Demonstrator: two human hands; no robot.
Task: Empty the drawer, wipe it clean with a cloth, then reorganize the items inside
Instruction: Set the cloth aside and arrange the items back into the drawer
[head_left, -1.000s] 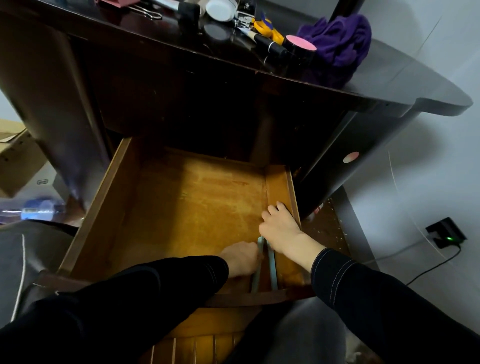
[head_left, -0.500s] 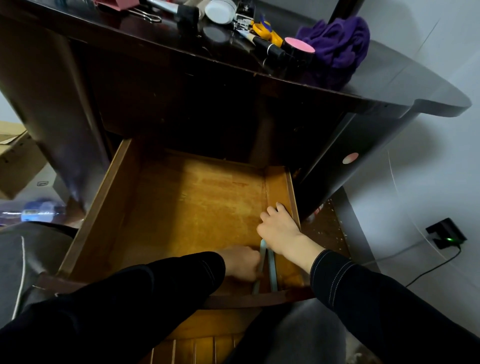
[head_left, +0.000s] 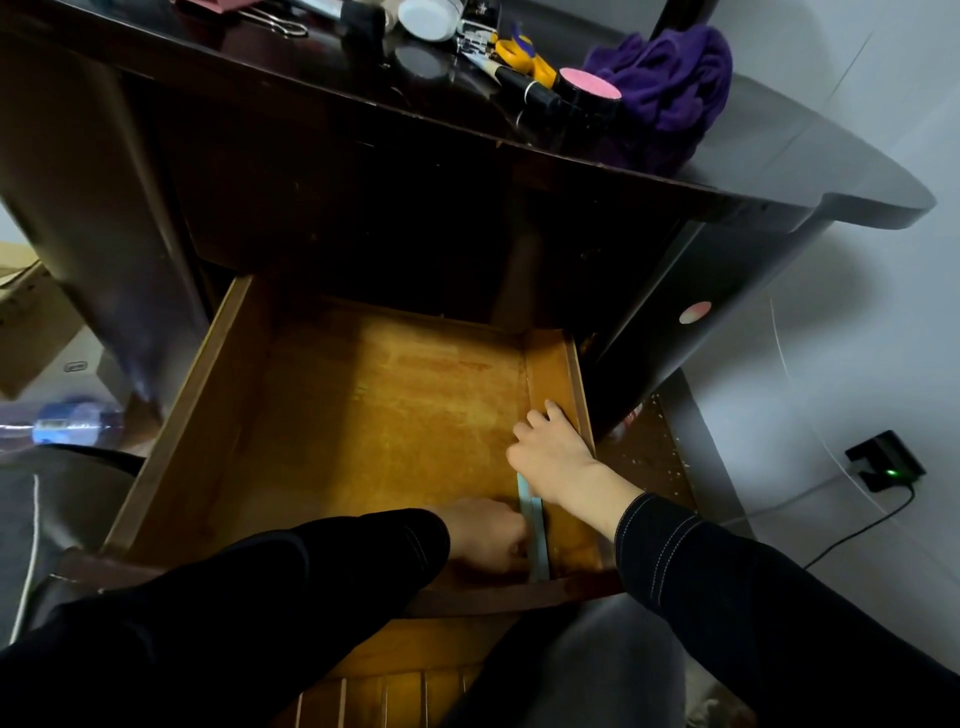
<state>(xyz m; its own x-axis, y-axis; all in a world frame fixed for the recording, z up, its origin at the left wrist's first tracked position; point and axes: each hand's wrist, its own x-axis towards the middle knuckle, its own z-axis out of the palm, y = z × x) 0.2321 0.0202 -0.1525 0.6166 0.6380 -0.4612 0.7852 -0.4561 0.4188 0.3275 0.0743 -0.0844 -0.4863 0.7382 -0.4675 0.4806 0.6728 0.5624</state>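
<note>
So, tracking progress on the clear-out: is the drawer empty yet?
Almost empty. The open drawer shows bare floor except for a pale blue strip near its right wall, where the left hand and right hand meet.

Dark glossy tabletop (head_left: 779, 135) carried a crumpled purple cloth (head_left: 670, 78), a pink-topped black round jar (head_left: 592, 92) touching it, a black marker (head_left: 530, 89), yellow-handled scissors (head_left: 524, 56) and a white round tub (head_left: 428, 18). Open wooden drawer (head_left: 208, 415) held pale blue flat strips (head_left: 536, 525) at its right front.

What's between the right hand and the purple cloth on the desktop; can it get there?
Probably yes. The right hand sits in the drawer, front right corner, over the pale strips; the purple cloth lies uncovered near the desktop edge above. Only that overhang needs clearing.
</note>
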